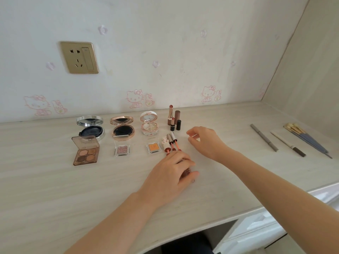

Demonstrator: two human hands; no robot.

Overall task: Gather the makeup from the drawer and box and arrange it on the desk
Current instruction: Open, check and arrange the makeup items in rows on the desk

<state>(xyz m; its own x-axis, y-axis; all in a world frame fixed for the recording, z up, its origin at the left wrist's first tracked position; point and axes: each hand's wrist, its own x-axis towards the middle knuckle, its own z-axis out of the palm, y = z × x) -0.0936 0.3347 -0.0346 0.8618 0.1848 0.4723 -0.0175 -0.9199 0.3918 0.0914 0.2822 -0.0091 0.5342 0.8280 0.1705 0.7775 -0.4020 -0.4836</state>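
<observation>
Pale wood-grain table (55, 189) carries the makeup in rows: three open compacts (122, 128) at the back, an eyeshadow palette (86, 153) in front, and upright lipsticks (174, 120) to their right. The left grip (170, 173) curls round a brown lip gloss tube (187, 171), just below three lying lip glosses (171, 143). The right grip (205, 142) pinches a small pale piece (194, 135), too small to identify.

Three open compacts (122, 128) line the desk (55, 189); lipsticks (174, 119) upright; gloss tube (188, 172) held.

No lettering can be read — the faint print on the small eyeshadow pots (122, 150) is too blurred.
</observation>
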